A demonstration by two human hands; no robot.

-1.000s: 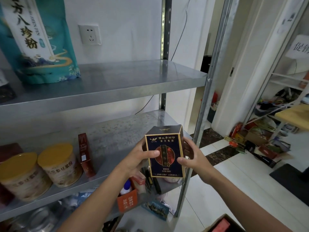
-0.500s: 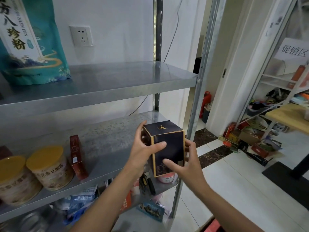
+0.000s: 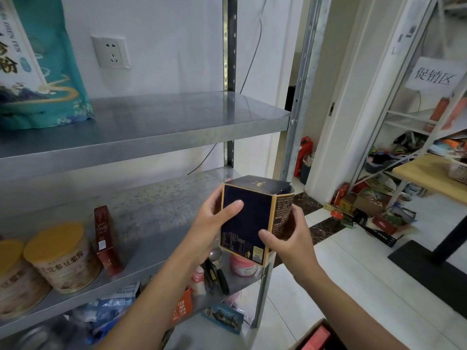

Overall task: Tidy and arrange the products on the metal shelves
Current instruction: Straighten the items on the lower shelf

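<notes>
Galvanised metal shelves (image 3: 177,122) fill the left of my view, against a white wall. On the top board at far left stands a tall teal printed pouch (image 3: 38,72). One board down sit two round tins with yellow lids (image 3: 63,258) and, just beside them, a slim red carton (image 3: 106,238) on end.

Moving right, the left hand (image 3: 209,231) lays its thumb across the near face of a dark navy cardboard box with gold edging (image 3: 250,218), fingers wrapped behind. The box is upright in the air, in front of the right end of the middle board. The right hand (image 3: 290,238) clamps the opposite lower corner, thumb in front and fingers curled round the printed side. Far right hangs a white paper sign (image 3: 433,77).

I judge the box light and fairly stiff but thin-walled. Its top edge looks slightly crumpled, so a hard squeeze would dent it. The card is probably smooth, so I would hold opposite side faces, low down, and set it flat on its base.

Against a second ago, the box has been turned. The face with the red roundel no longer looks at me; a plain dark panel and a side of small print do.
</notes>
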